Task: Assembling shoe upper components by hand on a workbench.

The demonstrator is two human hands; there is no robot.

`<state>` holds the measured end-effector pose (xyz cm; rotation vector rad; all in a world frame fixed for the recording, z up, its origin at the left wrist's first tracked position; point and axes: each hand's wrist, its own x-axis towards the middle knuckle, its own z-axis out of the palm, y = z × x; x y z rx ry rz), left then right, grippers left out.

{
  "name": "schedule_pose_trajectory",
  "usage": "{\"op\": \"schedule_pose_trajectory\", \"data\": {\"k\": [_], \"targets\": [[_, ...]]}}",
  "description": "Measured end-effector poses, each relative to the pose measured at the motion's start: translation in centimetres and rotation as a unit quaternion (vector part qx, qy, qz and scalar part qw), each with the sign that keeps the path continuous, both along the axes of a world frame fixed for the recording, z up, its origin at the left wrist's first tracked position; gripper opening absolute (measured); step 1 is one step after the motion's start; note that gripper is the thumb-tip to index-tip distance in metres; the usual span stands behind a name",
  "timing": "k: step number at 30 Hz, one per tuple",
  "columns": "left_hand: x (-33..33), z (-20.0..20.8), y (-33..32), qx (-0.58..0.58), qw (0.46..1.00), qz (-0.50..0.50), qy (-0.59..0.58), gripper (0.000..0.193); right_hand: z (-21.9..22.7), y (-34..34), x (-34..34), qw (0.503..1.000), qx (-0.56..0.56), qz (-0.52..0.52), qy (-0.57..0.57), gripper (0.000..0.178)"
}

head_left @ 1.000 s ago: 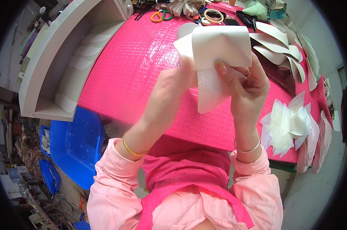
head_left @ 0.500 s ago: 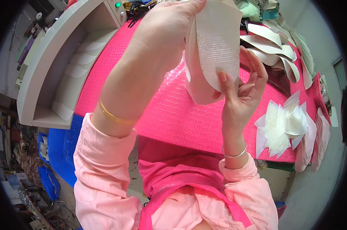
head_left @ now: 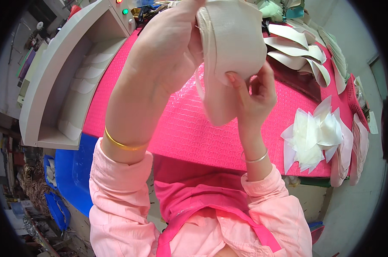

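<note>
An off-white shoe upper (head_left: 234, 40) hangs above the table at the top middle, raised off the surface. My left hand (head_left: 170, 49) grips its upper left side; those fingertips are partly hidden behind the piece and by the top edge of the picture. Along the left border of the upper, layered edges show. My right hand (head_left: 256, 94) pinches the lower right part, thumb in front and fingers curled behind. Below the thumb, the rounded lower end of the piece is slightly blurred.
Under my hands lies a pink textured tabletop (head_left: 202, 137). A grey open-fronted box (head_left: 29, 111) with indicator lights holds white curved pieces at left. White uppers (head_left: 294, 55) are stacked at the far right, with thin translucent sheets (head_left: 307, 141) nearer. A blue bin (head_left: 76, 175) stands lower left.
The shoe upper has turned: its ribbed shiny face gave way to a smoother face with layered edges. My right hand has shifted left with it. A red light now shows on the grey box.
</note>
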<state>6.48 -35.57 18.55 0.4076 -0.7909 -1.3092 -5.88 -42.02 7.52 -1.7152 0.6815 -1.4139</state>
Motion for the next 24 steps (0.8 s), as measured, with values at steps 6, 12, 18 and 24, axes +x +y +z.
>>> {"op": "schedule_pose_trajectory", "data": {"k": [6, 12, 18, 24], "targets": [[0.8, -0.6, -0.8, 0.071, 0.958, 0.198, -0.193, 0.04, -2.6, -2.1, 1.1, 0.984, -0.013, 0.177, 0.002, 0.038], [1.7, -3.5, -1.5, -0.087, 0.852, 0.368, -0.363, 0.014, -5.2, -2.8, 0.1, 0.979, -0.032, 0.203, -0.012, 0.042], [0.0, -14.5, -0.6, -0.068, 0.713, 0.361, -0.597, 0.018, -0.6, -5.0, -0.3, 0.914, 0.23, 0.228, -0.243, 0.024], [-0.8, -18.1, 2.3, -0.004, 0.752, 0.332, -0.569, 0.019, -1.0, -0.7, -4.7, 0.902, 0.109, 0.382, -0.167, 0.018]]}}
